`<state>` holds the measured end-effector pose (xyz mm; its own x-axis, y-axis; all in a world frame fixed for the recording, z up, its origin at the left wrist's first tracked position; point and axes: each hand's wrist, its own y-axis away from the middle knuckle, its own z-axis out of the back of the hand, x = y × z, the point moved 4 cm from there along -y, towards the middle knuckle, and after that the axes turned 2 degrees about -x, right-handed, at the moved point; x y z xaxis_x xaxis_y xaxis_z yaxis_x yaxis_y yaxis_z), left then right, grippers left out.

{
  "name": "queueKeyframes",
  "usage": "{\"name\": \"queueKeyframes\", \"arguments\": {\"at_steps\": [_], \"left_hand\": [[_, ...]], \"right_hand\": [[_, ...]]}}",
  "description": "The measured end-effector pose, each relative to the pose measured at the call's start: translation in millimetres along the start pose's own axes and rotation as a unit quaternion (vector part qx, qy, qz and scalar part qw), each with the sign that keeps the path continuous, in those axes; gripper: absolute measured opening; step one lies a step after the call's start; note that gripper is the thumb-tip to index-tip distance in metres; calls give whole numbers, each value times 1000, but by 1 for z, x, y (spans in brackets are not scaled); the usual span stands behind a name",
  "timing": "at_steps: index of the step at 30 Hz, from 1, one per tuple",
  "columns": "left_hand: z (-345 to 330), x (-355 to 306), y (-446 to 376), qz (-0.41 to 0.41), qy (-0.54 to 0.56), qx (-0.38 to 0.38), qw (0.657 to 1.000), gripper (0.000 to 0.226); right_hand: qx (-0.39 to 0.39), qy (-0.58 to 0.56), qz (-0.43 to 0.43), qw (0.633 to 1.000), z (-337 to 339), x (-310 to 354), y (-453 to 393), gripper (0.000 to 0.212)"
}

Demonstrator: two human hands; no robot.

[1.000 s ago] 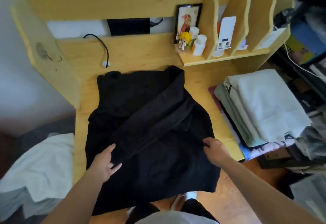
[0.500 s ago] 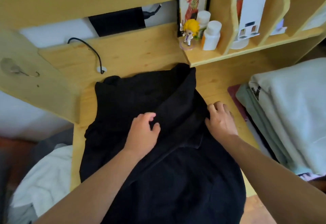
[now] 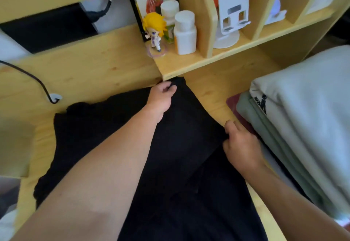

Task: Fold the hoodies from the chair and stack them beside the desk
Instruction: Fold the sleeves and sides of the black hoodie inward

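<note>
1 black hoodie (image 3: 180,161) lies spread over the wooden desk (image 3: 98,70), its dark cloth covering most of the surface from the back edge down to the bottom of the view. A long strip of it, probably a sleeve, runs diagonally from the far tip near the shelf (image 3: 208,58) toward the right side. The fabric is so dark that seams, pockets and the hood are hard to tell apart.

The left hand (image 3: 161,96) reaches across to the far tip of the cloth, just under the shelf corner, with thumb and fingers closed on that tip in a pinch. The right hand (image 3: 240,142) sits at the right edge of the hoodie, fingers curled down onto the cloth; it seems to grip a fold, though the fingertips are tucked out of sight.

A stack of folded garments (image 3: 299,119), pale grey over green, rests at the right of the desk and is cut off by the frame. On the shelf stand a small yellow-haired figurine (image 3: 154,32) and 2 white bottles (image 3: 184,32). The hoodie's lower part runs out of view.
</note>
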<state>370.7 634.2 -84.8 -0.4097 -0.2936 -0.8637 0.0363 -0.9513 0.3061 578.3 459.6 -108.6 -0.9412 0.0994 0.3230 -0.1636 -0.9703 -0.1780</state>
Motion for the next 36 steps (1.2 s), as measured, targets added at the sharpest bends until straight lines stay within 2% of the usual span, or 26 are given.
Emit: {"name": "queueKeyframes", "arguments": {"at_steps": [2,6,7,9,10,12,13,15,17,19,22,25,26,28,32,34,36], "left_hand": [[-10,10,9,-67,-152,26,986,45],[10,14,70,-230,-351,-21,908,59],[25,24,85,-244,-391,-30,887,62],[68,58,98,-180,-463,-36,867,67],[92,79,99,-125,-488,-31,863,69],[127,114,95,-37,-520,-10,853,73],[135,126,92,-10,-524,-2,851,75],[140,142,93,17,-518,0,855,77],[141,149,104,21,-509,-12,860,77],[142,156,121,13,-505,-24,862,78],[149,172,148,15,-506,-31,862,77],[152,178,157,28,-506,-25,862,74],[152,177,155,28,-505,-21,862,75],[154,175,153,26,-502,-16,864,75],[157,180,152,11,-505,3,863,71],[159,179,152,3,-487,22,873,71],[165,172,161,-29,-433,30,900,68]], "right_hand": [[13,-2,-28,1000,-3,-1,-1,28],[57,20,-74,995,-3,6,-1,34],[85,44,-87,992,-3,7,0,32],[102,124,-77,984,4,12,-3,27],[74,126,-58,988,9,21,-8,28],[11,17,15,1000,16,57,-21,36],[11,-55,59,997,13,78,-30,42],[116,-109,106,981,-13,108,-45,53],[218,-42,115,968,-46,113,-53,66],[256,29,100,961,-62,100,-56,74],[299,21,69,952,-63,109,-52,74],[265,-8,61,962,-63,135,-62,66],[238,6,83,968,-68,140,-74,63],[231,71,119,963,-81,138,-101,58],[227,123,99,961,-85,134,-115,58],[170,53,89,980,-63,145,-84,58],[109,-47,82,990,-28,151,-30,51]]}}
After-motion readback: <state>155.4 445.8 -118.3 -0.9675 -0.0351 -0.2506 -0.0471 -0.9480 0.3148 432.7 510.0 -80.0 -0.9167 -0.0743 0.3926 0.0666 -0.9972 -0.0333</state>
